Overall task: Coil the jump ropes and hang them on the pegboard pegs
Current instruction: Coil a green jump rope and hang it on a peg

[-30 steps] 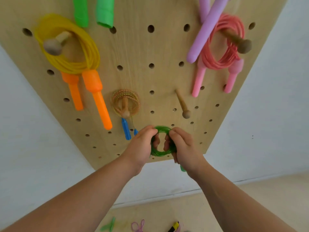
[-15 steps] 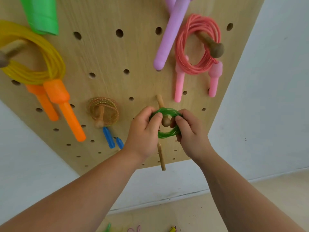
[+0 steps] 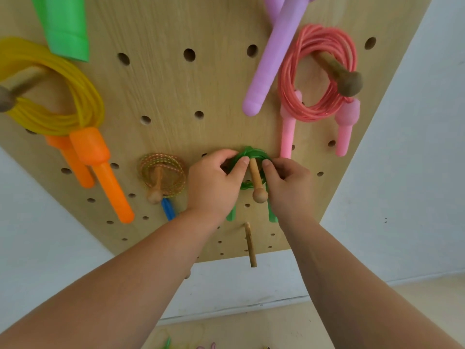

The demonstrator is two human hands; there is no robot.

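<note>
Half a second ago the green coil (image 3: 251, 153) was held out at the knob of the wooden peg (image 3: 257, 182), with the knob only just inside the ring; a second ago it was lower still, near the bottom edge of the pegboard (image 3: 163, 84). Now the coil sits far back along the peg, against or almost against the board, and the knob stands out in front of both hands. The left hand (image 3: 214, 182) pinches the left side of the coil between its thumb and curled fingers, and the right hand (image 3: 289, 187) pinches the right side the same way, so both hands hold the rope. The ring lies flat to the board with its opening facing outward, and the peg passes through that opening. The peg's long axis runs out from the board toward the camera, downward in the picture. The rope's two green handles (image 3: 231, 215) now show below the hands, hanging lengthwise down the board, one on each side of the peg. A bare peg (image 3: 250, 244) sticks out just below them. A multi-coloured coil (image 3: 163, 172) hangs on the peg to the left, a yellow rope (image 3: 63, 96) at upper left, and a pink rope (image 3: 314, 71) at upper right.
</note>
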